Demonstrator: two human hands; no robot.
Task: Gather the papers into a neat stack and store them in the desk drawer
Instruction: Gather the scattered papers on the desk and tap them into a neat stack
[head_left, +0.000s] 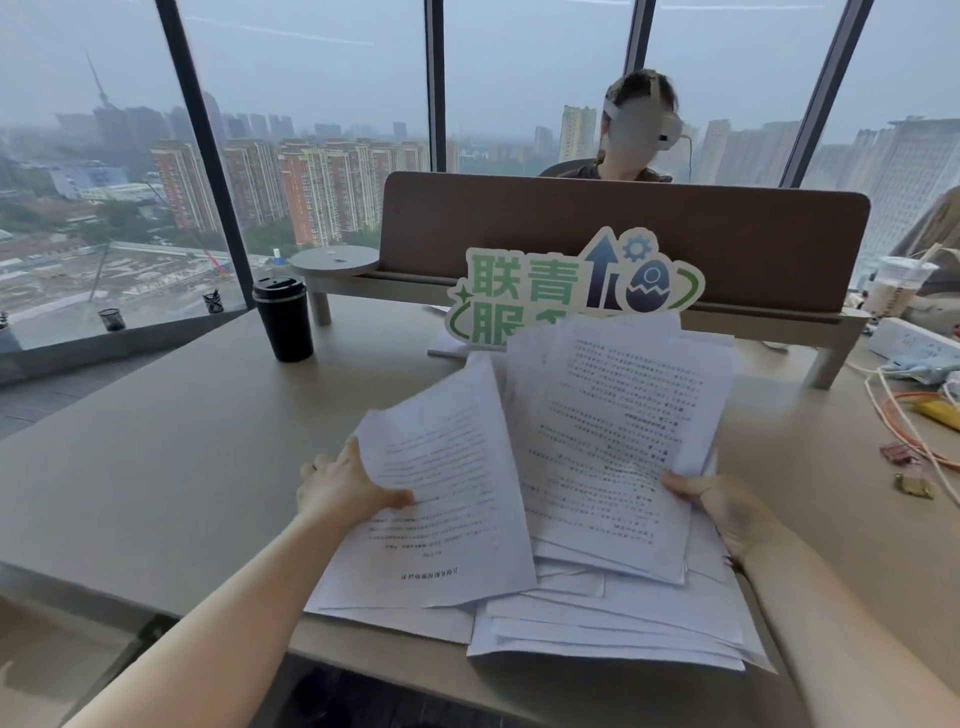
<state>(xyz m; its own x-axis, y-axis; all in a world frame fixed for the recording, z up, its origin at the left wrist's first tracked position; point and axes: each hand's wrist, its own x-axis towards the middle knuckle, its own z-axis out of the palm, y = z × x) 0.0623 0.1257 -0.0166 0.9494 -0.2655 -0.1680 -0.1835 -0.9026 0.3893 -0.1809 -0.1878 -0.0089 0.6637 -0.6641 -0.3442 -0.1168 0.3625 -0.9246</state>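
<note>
A loose, fanned pile of printed white papers (587, 467) lies on the beige desk (182, 457) in front of me, its lower sheets hanging over the near edge. My left hand (345, 480) grips the left edge of the left bundle, thumb on top. At the right side of the pile, my right hand (727, 512) holds the other bundle, thumb on the sheets, with their far ends raised off the desk. No drawer is in view.
A black lidded cup (283, 318) stands at the back left. A green cut-out sign (571, 286) leans against the brown divider (649, 223), behind which a person sits. Cables, clips (911, 483), a power strip (909, 340) and a drink cup lie at the right.
</note>
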